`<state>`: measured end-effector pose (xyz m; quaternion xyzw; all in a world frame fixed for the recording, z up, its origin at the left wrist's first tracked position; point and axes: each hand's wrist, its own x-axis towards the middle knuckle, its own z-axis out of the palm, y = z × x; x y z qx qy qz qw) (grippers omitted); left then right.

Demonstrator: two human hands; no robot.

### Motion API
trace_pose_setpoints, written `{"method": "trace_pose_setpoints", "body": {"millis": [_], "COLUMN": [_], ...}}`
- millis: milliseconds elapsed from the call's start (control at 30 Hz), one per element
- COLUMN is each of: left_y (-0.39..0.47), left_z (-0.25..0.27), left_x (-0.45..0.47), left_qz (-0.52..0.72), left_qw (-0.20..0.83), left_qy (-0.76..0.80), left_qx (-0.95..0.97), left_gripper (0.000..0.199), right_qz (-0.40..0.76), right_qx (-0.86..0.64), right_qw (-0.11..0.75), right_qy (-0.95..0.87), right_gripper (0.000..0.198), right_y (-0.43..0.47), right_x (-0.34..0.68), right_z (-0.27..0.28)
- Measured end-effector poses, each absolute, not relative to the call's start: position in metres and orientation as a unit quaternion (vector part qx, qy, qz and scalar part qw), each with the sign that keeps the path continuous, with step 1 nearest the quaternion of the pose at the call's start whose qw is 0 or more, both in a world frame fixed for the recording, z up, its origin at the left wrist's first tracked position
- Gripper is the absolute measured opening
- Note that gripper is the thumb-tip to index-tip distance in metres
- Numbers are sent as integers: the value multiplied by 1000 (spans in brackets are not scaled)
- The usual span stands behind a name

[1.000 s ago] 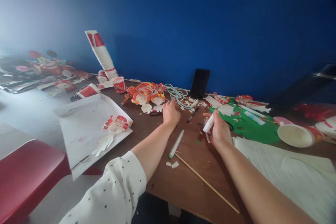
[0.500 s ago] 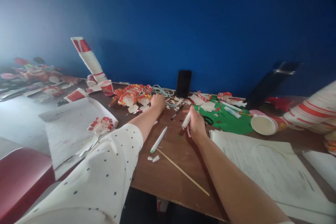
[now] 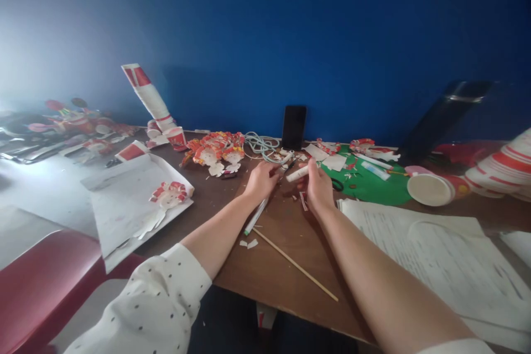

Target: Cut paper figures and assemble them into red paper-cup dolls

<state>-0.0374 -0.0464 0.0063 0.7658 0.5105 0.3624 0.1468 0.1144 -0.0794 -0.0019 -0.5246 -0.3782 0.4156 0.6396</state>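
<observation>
My right hand [image 3: 319, 185] is closed round a thick white glue stick [image 3: 297, 173], whose end points left toward my other hand. My left hand [image 3: 262, 180] is just across from it with fingers curled together; whatever they hold is hidden. Under the left wrist lies a white marker [image 3: 256, 218] with a green tip. A thin wooden stick [image 3: 296, 265] and small white paper scraps [image 3: 251, 244] are on the brown table nearer to me. Beyond the left hand is a heap of red and orange paper cutouts [image 3: 213, 149].
A dark phone [image 3: 294, 127] leans on the blue wall beside a coiled pale cable [image 3: 262, 146]. Green paper [image 3: 373, 185] and black scissors [image 3: 337, 183] are at right, near written sheets [image 3: 410, 249]. Stacked paper cups [image 3: 504, 168] stand right; white sheets [image 3: 120, 193] lie left.
My left hand has come back from the cutouts and cable, rightward and nearer my right hand. The glue stick has turned from steeply slanted to nearly level.
</observation>
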Motion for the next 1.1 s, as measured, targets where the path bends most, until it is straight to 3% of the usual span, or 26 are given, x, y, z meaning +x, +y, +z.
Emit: {"method": "trace_pose_setpoints", "body": {"millis": [367, 1100], "left_y": [-50, -54], "left_z": [-3, -3], "left_x": [-43, -45], "left_qz": [389, 349], "left_qw": [160, 113], "left_qy": [423, 373], "left_qx": [803, 852], "left_gripper": [28, 29], "right_qz": [359, 320], "right_qx": [-523, -563], "right_qw": [673, 622], "right_qy": [-380, -440], "right_gripper": [58, 60], "right_y": [-74, -77], "right_x": [117, 115], "right_z": [-7, -7]}}
